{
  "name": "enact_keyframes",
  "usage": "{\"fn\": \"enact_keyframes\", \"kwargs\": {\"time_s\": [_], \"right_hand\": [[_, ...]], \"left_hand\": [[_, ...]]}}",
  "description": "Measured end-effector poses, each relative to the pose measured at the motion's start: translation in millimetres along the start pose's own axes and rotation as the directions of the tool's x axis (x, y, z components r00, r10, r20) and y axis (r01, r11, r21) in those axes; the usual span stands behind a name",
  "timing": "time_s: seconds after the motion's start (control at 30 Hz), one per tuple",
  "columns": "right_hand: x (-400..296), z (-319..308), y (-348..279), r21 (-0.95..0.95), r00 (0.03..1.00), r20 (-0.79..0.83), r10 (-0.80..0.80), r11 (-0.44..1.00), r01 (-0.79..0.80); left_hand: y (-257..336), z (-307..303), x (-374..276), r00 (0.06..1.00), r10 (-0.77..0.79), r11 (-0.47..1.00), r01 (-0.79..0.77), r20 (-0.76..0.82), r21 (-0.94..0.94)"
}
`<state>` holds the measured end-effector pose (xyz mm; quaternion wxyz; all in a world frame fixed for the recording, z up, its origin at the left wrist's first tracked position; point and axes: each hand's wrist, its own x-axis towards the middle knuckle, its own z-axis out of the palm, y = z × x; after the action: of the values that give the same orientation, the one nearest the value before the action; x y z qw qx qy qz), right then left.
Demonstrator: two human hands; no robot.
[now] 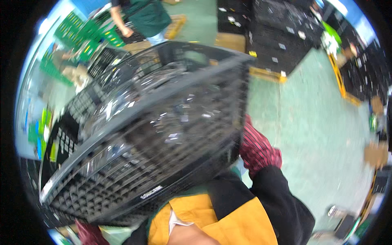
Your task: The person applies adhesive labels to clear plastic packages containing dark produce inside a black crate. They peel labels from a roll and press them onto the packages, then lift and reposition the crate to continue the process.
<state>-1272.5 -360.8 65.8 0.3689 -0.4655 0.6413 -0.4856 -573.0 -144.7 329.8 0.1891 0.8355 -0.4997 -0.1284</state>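
A large black plastic crate [147, 159] with slatted walls fills the space before my body, tilted and blurred. Shiny clear-wrapped items [116, 104] lie inside it and also show through its near wall, which bears white writing. My right hand [260, 150], in a red and black striped knitted glove, grips the crate's right end; its fingers are largely hidden behind it. At the lower left corner of the crate is my left hand [90, 233], in a red glove and partly cut off by the picture's edge. Its fingers are hidden under the crate.
Tall stacks of black crates [275, 33] stand on yellow pallets [268, 75] ahead and right. Green crates [88, 29] are piled at far left. A person in a green apron [150, 18] stands ahead; others work farther off. Cardboard [376, 154] lies at the right edge.
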Motion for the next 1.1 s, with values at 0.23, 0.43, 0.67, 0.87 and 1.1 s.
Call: {"fn": "enact_keyframes", "kwargs": {"time_s": [0.23, 0.43, 0.67, 0.87, 1.1], "right_hand": [[-32.1, 130.7, 52.7, -0.196, 0.968, 0.183, 0.170, 0.972, -0.133], [-33.9, 80.3, 74.4, -0.308, 0.969, -0.021, 0.244, 0.921, -0.239], [34.3, 26.0, 125.7, -0.451, 0.873, -0.371, 0.315, 0.761, -0.466], [109.9, 55.5, 168.1, -0.567, 0.819, -0.430, 0.380, 0.592, -0.572], [139.1, 80.5, 226.1, -0.528, 0.719, -0.577, 0.387, 0.495, -0.690]], "left_hand": [[-65.1, -1.2, 49.5, 0.981, -0.193, 0.980, 0.194, -0.013, 0.053], [-87.4, 34.7, 87.7, 0.977, -0.197, 0.980, 0.198, 0.079, -0.008], [-69.1, 182.8, 167.8, 0.959, -0.038, 0.987, 0.081, 0.280, -0.141], [15.9, 420.3, 308.5, 0.904, 0.182, 0.967, -0.093, 0.387, -0.237], [82.1, 561.8, 480.0, 0.930, 0.214, 0.969, -0.164, 0.298, -0.184]]}}
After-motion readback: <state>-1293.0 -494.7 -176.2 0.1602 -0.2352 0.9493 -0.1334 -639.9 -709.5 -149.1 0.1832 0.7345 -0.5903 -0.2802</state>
